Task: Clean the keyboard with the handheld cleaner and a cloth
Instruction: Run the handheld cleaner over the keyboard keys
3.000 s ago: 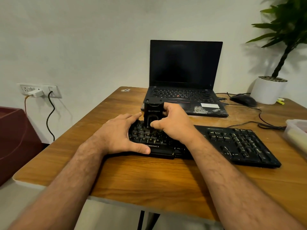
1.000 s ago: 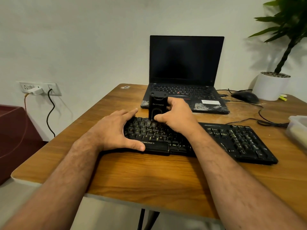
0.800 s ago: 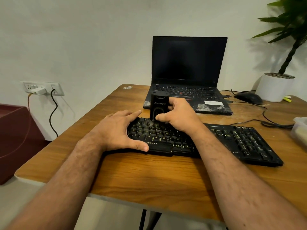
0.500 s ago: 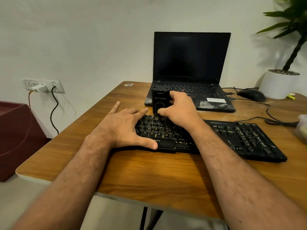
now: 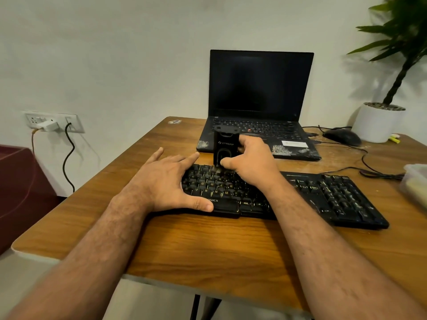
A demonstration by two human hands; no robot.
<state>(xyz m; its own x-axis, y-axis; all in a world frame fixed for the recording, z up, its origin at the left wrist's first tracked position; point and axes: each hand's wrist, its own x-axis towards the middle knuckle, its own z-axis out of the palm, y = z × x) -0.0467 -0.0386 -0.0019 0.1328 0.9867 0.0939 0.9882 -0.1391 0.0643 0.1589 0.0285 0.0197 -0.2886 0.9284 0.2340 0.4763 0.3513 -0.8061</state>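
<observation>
Black keyboard (image 5: 300,195) lying across the wooden bench (image 5: 208,245), slightly angled, near the front edge. Left hand (image 5: 161,183) spread flat over the keyboard's left end, fingers (image 5: 159,153) straight and released, thumb along the front edge by the printed brand lettering, pressing the keyboard down. Right hand (image 5: 251,162) clenched round a black handheld cleaner (image 5: 225,144), held upright with its lower end touching the upper key rows just right of the left hand; thumb on the near face, other fingers wrapped behind. Open black laptop (image 5: 258,107) just beyond the keyboard, screen dark, pale scuffs on the palm rest. Black mouse (image 5: 342,137) to the laptop's right, cable trailing across the bench toward the keyboard's far end. White plant pot (image 5: 376,125) at the far right corner, green leaves above. Translucent plastic container (image 5: 416,183) at the right edge, partly cut off. Wall socket (image 5: 53,122) at left with a white plug and a black cord hanging down.
</observation>
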